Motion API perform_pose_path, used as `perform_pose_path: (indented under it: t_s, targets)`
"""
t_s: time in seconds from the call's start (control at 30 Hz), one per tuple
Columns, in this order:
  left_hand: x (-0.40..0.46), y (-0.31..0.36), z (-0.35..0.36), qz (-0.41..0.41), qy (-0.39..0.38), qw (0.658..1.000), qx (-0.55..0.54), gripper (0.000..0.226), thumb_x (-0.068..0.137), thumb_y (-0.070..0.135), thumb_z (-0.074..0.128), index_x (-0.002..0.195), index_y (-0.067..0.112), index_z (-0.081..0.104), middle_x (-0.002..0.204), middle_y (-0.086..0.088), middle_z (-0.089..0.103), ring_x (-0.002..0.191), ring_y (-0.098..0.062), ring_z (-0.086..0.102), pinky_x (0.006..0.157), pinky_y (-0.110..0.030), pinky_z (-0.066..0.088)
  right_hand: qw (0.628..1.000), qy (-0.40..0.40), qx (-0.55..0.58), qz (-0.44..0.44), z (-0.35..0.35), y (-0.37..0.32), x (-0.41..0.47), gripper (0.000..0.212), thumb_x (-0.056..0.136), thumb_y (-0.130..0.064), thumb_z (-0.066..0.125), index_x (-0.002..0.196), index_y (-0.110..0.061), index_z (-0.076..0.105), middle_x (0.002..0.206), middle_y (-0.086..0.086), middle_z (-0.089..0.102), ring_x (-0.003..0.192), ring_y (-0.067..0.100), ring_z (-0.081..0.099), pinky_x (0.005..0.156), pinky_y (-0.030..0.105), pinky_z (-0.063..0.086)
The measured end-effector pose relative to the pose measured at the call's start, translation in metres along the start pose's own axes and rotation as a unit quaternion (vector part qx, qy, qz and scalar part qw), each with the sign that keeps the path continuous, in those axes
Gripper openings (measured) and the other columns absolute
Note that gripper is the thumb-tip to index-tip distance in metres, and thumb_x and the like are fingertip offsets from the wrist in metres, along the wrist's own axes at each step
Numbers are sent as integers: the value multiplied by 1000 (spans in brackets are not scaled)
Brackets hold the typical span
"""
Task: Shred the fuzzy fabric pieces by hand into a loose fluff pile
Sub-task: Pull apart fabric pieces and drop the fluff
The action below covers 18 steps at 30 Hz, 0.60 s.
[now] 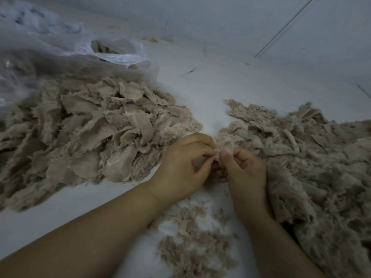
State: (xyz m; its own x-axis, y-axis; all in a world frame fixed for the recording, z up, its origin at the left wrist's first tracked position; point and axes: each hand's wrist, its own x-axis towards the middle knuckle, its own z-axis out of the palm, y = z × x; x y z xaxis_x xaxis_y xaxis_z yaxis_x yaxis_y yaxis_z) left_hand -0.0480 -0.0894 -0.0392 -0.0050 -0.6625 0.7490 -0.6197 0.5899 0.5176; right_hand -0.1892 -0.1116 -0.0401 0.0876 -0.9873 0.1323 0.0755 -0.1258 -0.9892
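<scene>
Although a thin scatter of shredded fluff already lies on the pale work surface at the lower centre of the frame, the job looks, as a judgement, far from finished. A large heap of fabric pieces with smooth backing and ragged edges fills the left middle of the frame, seemingly not yet pulled apart. A second mass of fuzzy material runs down the right side; it is shaggier and mixed with rolled strips, and whether it counts as finished fluff or as stock waiting to be worked cannot be told. In the upper left a clear plastic bag holds more of the same stuff.

At the centre of the frame the two hands meet over a small scrap of fabric. The left hand pinches it with curled fingers from the left, and the right hand pinches it from the right, thumb tip up against the scrap. The fingertips of the two hands nearly touch, so only a small pale piece shows between them; the rest is hidden under the fingers. The scrap is held just above the gap between the two big heaps, and the scattered fluff lies below the wrists, toward the bottom of the frame.
</scene>
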Motion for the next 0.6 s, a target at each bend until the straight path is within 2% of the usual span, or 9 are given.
perform_pose_path:
  t_s: [0.07,0.13,0.2,0.27,0.3,0.37,0.43,0.5,0.6]
  targets:
    - [2,-2,-2,-29,14,999,-11,5,81,-6,70,80,-1,72,87,-9,68,83,-17,64,77,-29,54,1000,10,-7,-1,0,0,0,22,96,-11,61,76,-8,68,66,8,71,59,15,67,54,22,52]
    - [3,-3,-3,-127,33,991,-37,9,83,-4,68,77,2,70,78,-7,67,74,-20,63,68,-36,54,1000,23,-12,-4,1,0,0,25,96,-8,60,74,-9,69,66,9,72,59,15,68,53,21,51]
    - [4,-5,-3,-275,64,954,-104,14,87,-2,65,76,7,67,70,-10,65,62,-24,60,59,-38,53,999,34,-11,-8,2,0,1,32,97,-5,57,69,-13,70,63,8,71,57,14,68,51,19,50]
    - [6,-8,-6,-368,93,907,-180,17,92,1,59,77,9,62,64,-9,60,50,-22,52,46,-31,43,999,35,-15,-16,3,0,1,32,98,-8,56,71,-12,71,62,8,70,54,14,65,50,20,50]
    - [7,-7,-8,-383,87,894,-215,16,95,5,58,80,10,60,64,-7,59,47,-18,50,42,-25,39,999,31,-17,-19,3,-1,0,31,99,-9,55,73,-8,72,61,9,70,52,14,63,50,21,49]
    - [9,-4,-11,-369,11,894,-254,8,92,24,65,94,17,63,75,-2,59,50,-12,50,39,-18,36,999,10,-21,-23,2,-1,-1,31,99,-11,55,74,-7,73,61,13,68,52,15,59,50,23,49]
    - [9,-2,-9,-357,-85,897,-249,26,85,34,69,106,18,66,80,-3,62,54,-13,53,40,-16,37,999,-20,-32,-34,1,-2,-3,32,99,-12,55,73,-9,74,63,15,68,53,17,58,51,24,49]
    - [9,-1,-6,-383,-97,872,-288,12,90,19,66,90,7,69,59,-6,58,42,-14,47,37,-19,34,998,-32,-37,-40,0,-2,-4,32,100,-13,55,74,-11,75,61,12,67,53,14,57,51,21,47]
    - [9,-4,-7,-440,-67,828,-342,19,94,16,61,80,3,67,43,-5,48,32,-12,37,34,-15,28,998,-4,-52,-36,1,1,-3,35,101,-18,53,72,-16,72,55,4,63,48,11,54,48,20,45]
